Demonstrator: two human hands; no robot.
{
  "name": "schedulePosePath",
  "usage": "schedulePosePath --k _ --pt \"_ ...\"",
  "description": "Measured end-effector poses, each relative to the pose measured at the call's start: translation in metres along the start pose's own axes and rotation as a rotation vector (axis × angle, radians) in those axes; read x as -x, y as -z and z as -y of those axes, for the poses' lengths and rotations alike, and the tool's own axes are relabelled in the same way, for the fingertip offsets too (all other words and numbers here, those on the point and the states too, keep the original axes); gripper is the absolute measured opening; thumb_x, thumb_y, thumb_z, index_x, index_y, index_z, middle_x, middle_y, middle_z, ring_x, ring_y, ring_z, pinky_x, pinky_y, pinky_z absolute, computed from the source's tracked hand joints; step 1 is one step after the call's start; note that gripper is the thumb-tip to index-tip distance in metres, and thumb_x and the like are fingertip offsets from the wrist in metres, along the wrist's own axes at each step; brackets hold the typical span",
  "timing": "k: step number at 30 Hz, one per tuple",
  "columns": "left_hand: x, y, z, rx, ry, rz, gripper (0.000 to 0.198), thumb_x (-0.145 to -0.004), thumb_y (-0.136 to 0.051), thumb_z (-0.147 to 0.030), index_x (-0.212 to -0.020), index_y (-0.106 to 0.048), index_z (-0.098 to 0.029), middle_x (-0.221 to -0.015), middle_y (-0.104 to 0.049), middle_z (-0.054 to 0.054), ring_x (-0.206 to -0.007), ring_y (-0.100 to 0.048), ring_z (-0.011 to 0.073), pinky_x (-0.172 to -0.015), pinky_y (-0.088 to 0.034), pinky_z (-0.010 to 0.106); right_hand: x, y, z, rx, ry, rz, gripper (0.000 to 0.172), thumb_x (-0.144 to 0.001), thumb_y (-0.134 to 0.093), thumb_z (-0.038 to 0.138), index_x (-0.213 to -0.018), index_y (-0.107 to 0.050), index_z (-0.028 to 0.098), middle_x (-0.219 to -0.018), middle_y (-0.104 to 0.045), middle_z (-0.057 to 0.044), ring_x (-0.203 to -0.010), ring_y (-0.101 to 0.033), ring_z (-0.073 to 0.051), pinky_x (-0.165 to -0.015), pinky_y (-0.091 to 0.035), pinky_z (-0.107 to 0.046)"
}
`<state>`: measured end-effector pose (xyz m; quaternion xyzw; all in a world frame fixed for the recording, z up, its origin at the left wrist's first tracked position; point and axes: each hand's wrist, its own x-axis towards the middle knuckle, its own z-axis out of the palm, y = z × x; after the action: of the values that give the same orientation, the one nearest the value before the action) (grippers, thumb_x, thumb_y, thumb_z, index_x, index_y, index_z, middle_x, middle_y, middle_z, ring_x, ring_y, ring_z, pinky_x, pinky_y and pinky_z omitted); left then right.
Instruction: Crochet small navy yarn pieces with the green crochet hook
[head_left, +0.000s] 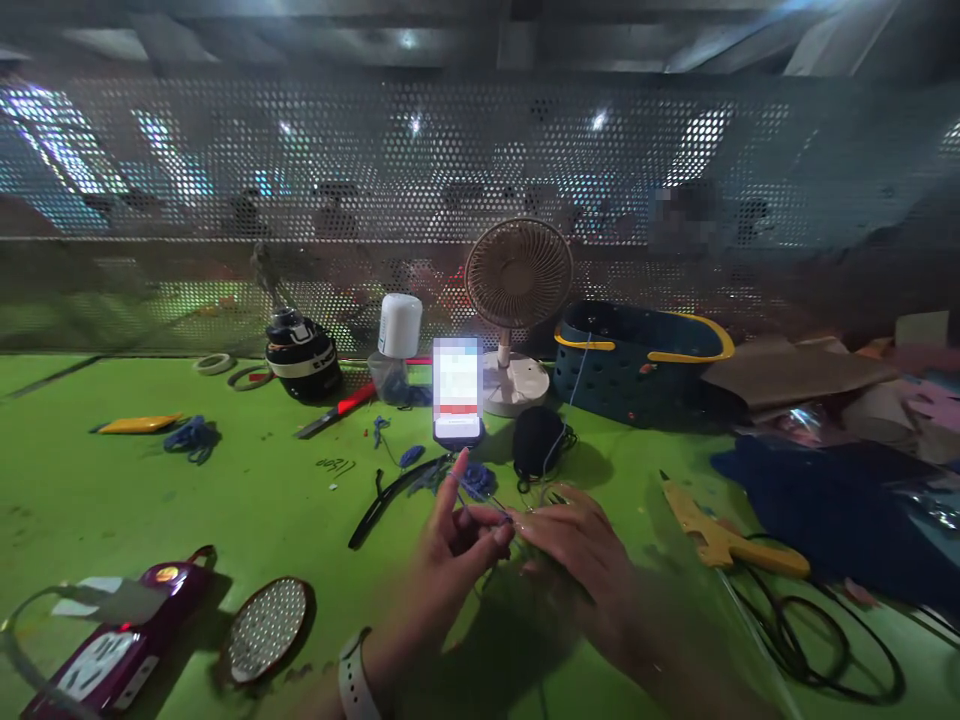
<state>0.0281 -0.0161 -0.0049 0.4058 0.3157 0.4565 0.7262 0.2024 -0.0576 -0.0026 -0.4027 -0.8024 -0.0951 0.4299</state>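
Note:
My left hand [461,545] is closed in a pinch, its index finger raised with blue yarn [484,503] running over it. Its thumb and other fingers meet at a small bit of yarn work, mostly hidden by the fingers. Against it rests my right hand [574,550], fingers pressed together; a thin dark tip shows by its knuckles, too small to name. A dark ball of yarn [536,443] sits just beyond, with a strand rising to the basket. Behind my left fingertip lies a crumpled blue yarn piece [478,480]. A lit phone [457,390] stands upright ahead.
A fan [519,275] and a dark green basket [637,375] stand at the back. To the right are a yellow glue gun [731,530] with its cord and dark blue cloth [817,510]. At left lie a purple power strip [124,640], an oval brush [268,630] and a utility knife [337,408].

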Motion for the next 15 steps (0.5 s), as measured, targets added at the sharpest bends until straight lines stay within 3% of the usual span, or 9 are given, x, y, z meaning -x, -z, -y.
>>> schedulePosePath --k 6,11,15 --pt "-0.0028 0.0032 0.0038 -0.009 -0.079 -0.003 0.079 -0.078 -0.077 -0.03 -0.147 -0.039 -0.027 -0.075 -0.065 0.0 -0.071 -0.06 0.0137 -0.071 -0.05 0.028 0.0033 -0.0012 -0.0001 -0.011 0.008 -0.009 0.028 -0.095 -0.056 0.026 -0.123 -0.06 0.022 -0.105 -0.077 -0.003 -0.097 -0.069 -0.017 -0.105 -0.047 -0.043" --pt "-0.0047 0.0016 0.002 0.0 -0.083 -0.009 0.087 -0.073 -0.082 -0.028 -0.147 -0.037 -0.028 -0.071 -0.066 -0.002 -0.068 -0.061 0.013 -0.067 -0.05 0.026 0.0024 -0.0005 -0.0004 -0.003 0.026 -0.003 0.027 -0.095 -0.056 0.027 -0.121 -0.061 0.021 -0.105 -0.077 -0.004 -0.097 -0.069 -0.018 -0.104 -0.047 -0.043" --pt "-0.0031 -0.0019 -0.0033 0.007 -0.047 -0.007 0.104 -0.067 -0.086 -0.028 -0.152 -0.025 -0.024 -0.068 -0.068 -0.002 -0.066 -0.062 0.0131 -0.067 -0.05 0.026 0.0011 0.0033 -0.0002 0.028 0.053 0.034 0.026 -0.095 -0.054 0.023 -0.12 -0.061 0.019 -0.11 -0.075 -0.007 -0.104 -0.067 -0.019 -0.102 -0.049 -0.043"
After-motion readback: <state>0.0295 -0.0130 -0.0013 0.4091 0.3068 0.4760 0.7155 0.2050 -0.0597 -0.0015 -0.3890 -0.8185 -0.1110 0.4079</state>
